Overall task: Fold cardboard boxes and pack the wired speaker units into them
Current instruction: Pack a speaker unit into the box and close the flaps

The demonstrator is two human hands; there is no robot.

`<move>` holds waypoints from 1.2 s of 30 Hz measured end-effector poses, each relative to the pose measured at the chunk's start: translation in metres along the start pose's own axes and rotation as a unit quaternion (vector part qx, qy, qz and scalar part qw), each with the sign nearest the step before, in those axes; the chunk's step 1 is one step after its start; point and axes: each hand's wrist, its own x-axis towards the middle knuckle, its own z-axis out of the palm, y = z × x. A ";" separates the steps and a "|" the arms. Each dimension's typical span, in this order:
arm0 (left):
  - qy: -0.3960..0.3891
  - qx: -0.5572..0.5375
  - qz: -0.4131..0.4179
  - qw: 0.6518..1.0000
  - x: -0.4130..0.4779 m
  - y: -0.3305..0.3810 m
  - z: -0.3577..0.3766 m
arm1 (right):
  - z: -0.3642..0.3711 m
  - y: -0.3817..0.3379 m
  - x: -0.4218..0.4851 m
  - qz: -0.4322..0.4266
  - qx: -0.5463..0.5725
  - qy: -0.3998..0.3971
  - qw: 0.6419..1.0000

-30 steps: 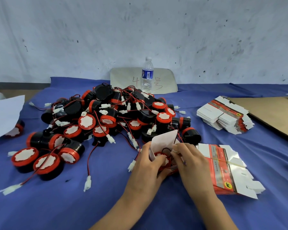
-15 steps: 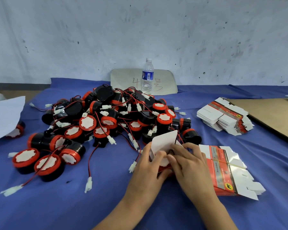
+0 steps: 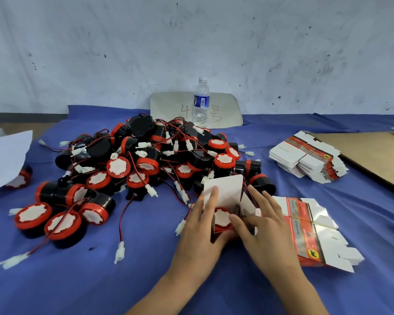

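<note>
Between both hands (image 3: 232, 226), the speaker unit (image 3: 222, 218) sits inside the box (image 3: 224, 192).

The table (image 3: 146, 280) has a dark blue cloth. The pile of round speaker units (image 3: 146, 162) is black with red rings, white faces, red and black wires and white plugs. The near right stack of flat cardboard boxes (image 3: 309, 233) is white with red, grey and a yellow spot. The far plastic water bottle (image 3: 201, 103) is clear with a blue label. The wall (image 3: 191, 42) is grey-white with dark marks.
</note>
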 end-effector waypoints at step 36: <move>-0.046 -0.012 0.110 0.993 0.003 0.010 -0.006 | -0.006 -0.001 0.000 0.008 0.269 0.207 0.941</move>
